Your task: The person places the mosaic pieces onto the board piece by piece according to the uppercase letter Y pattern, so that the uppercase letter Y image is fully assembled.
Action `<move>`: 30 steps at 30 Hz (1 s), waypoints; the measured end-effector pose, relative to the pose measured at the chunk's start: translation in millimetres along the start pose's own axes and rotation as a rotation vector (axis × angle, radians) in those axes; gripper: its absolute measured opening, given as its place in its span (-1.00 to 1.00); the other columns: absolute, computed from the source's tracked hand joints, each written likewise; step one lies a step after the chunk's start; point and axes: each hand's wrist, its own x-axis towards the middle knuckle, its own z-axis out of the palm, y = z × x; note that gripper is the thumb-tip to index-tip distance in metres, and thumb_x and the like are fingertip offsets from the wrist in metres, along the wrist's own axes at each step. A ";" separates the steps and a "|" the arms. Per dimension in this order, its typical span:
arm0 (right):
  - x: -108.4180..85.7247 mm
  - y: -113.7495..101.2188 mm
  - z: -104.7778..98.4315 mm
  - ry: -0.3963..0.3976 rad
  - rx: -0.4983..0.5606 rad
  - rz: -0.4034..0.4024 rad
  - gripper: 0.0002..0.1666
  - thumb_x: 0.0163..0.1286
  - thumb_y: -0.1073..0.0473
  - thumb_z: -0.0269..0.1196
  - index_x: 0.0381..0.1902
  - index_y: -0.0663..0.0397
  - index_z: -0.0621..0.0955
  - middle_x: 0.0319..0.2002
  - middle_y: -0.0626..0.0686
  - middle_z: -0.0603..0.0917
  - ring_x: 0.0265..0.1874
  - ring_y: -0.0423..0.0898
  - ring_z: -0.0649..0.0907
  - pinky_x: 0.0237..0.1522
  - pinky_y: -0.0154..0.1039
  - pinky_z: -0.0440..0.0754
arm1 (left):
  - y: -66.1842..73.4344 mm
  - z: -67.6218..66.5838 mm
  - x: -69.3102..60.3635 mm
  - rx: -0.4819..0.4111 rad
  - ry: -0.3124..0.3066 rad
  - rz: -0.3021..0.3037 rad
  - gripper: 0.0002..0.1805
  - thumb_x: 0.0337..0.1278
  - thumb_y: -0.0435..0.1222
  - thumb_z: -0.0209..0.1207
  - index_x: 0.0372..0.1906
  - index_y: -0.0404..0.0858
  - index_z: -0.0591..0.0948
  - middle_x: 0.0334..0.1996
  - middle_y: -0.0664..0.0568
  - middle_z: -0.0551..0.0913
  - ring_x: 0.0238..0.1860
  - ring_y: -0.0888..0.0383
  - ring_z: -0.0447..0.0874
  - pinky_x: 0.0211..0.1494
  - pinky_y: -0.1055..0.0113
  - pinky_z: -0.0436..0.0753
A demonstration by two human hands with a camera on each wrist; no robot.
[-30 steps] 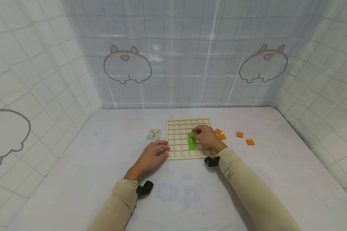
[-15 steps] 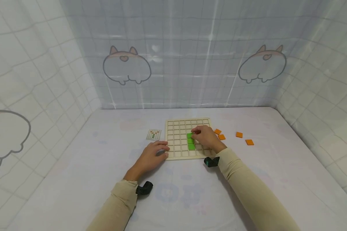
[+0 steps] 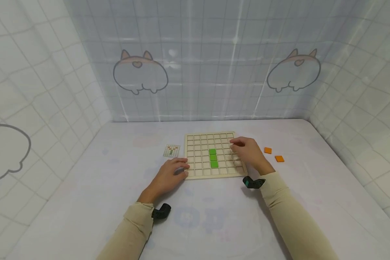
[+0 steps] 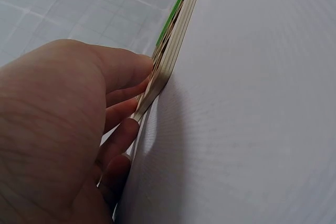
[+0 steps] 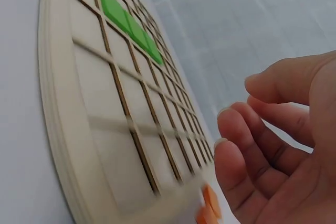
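A pale wooden grid board (image 3: 198, 172) lies on the table, with green square tiles (image 3: 214, 164) in one column of cells near its middle. My left hand (image 3: 169, 176) rests at the board's left edge, its thumb on the top near the front corner and fingertips along the side. Above the right edge of the board hovers my right hand (image 3: 248, 152), fingers loosely bent and nothing between them. Orange tiles (image 5: 210, 205) appear just past the board's edge in the right wrist view; in the head view the right hand hides them.
Two more orange tiles, one nearer (image 3: 279, 159) and one farther (image 3: 268, 150), lie on the table to the right. A small printed card (image 3: 171, 151) with a coloured grid pattern lies left of the board. A tiled-pattern curtain (image 3: 211, 72) stands behind the table.
My right hand has left the top green tile and moved right, over the board's right edge. That tile now sits in its cell, in line with the others. My left hand stays put.
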 end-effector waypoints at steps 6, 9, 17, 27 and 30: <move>-6.7 17.0 -28.4 0.026 0.020 0.033 -0.53 0.48 0.09 0.22 0.26 0.19 0.57 0.09 0.17 0.65 -0.01 0.07 0.64 -0.05 -0.15 0.63 | 1.0 -0.7 -0.7 -0.004 0.002 0.016 -0.72 0.36 -0.19 0.23 0.09 -0.16 0.70 0.33 0.04 0.50 0.41 -0.13 0.30 0.39 -0.15 0.26; -9.8 25.4 -39.2 0.041 0.027 0.071 -0.51 0.47 0.08 0.21 0.28 0.17 0.56 0.12 0.17 0.63 0.00 0.08 0.63 0.00 -0.12 0.61 | 1.4 -0.9 -1.2 -0.006 0.000 0.019 -0.71 0.35 -0.20 0.24 0.09 -0.17 0.70 0.33 0.03 0.50 0.41 -0.13 0.29 0.40 -0.16 0.25; -14.5 39.7 -47.4 0.054 -0.018 0.166 -0.52 0.48 0.06 0.19 0.27 0.13 0.55 0.15 0.15 0.62 -0.04 0.05 0.62 -0.06 -0.17 0.60 | 1.9 -0.8 -0.7 0.036 -0.005 0.025 -0.65 0.24 -0.18 0.34 0.10 -0.17 0.69 0.36 -0.01 0.46 0.42 -0.14 0.28 0.41 -0.16 0.24; -11.5 49.6 -36.3 0.043 -0.248 0.061 -0.52 0.42 0.14 0.27 0.22 0.26 0.59 0.08 0.27 0.54 0.09 0.17 0.56 0.13 0.06 0.53 | 3.4 -2.4 -1.2 0.060 -0.025 0.011 -0.51 0.12 -0.08 0.42 0.15 -0.16 0.68 0.40 -0.09 0.41 0.44 -0.17 0.25 0.39 -0.18 0.26; -11.1 49.8 -33.7 0.054 -0.307 0.026 -0.55 0.39 0.19 0.29 0.17 0.31 0.62 0.01 0.27 0.52 0.05 0.18 0.57 0.11 0.07 0.54 | 2.0 -2.0 -1.7 0.065 -0.033 0.002 -0.48 0.13 -0.07 0.42 0.18 -0.16 0.67 0.42 -0.07 0.39 0.45 -0.17 0.23 0.40 -0.17 0.25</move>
